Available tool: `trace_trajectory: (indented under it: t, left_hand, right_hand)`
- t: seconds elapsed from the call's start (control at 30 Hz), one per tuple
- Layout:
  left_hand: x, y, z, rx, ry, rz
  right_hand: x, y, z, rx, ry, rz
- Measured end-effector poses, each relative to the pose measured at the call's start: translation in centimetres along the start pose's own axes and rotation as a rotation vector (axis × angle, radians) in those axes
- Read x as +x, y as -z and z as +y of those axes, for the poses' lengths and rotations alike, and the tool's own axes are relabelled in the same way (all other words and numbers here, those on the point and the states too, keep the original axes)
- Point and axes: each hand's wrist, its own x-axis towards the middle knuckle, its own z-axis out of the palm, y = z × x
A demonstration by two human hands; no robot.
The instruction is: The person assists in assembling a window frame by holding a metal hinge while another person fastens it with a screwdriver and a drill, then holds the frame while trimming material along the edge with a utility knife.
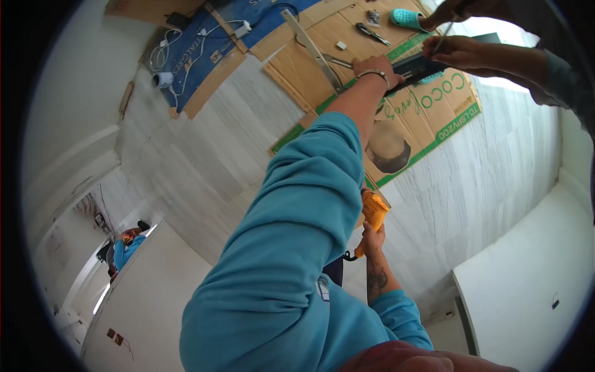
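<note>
My left hand (374,67), with a bracelet at the wrist, is closed round the near end of a dark long bar (412,69). A flat metal strip (313,53) and a thinner metal piece (338,61) lie beside it. Lower down, my right hand (373,240) grips the handle of an orange power drill (375,211), which is partly behind my left sleeve. Another person's hands (462,54) are at the bar further along, with a thin rod (444,36) by the fingers.
Printed cardboard (427,118) covers part of the tiled floor (204,149). On it are pliers (373,34), a small white block (341,45) and a teal clog (406,18). A blue sheet (201,56) bears white cables and a plug adapter (162,80).
</note>
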Motion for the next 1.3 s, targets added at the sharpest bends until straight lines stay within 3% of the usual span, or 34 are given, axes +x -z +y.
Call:
trace_trajectory:
  t: [0.2,0.67,0.73,1.3]
  left_hand:
    - [0.5,-0.4,0.3,-0.03,-0.038,0.062]
    - [0.3,-0.4,-0.2,-0.051,-0.015,0.053]
    - [0.4,-0.5,-0.2,-0.055,-0.019,0.054]
    - [0.7,-0.6,-0.3,-0.051,-0.004,0.03]
  right_hand:
    - [0.7,-0.3,1.0,-0.145,0.215,0.089]
    - [-0.3,-0.7,-1.7,-0.133,0.18,0.058]
    - [-0.8,-0.4,-2.4,-0.151,0.079,0.032]
    - [-1.0,-0.1,-2.6,-0.184,0.086,0.043]
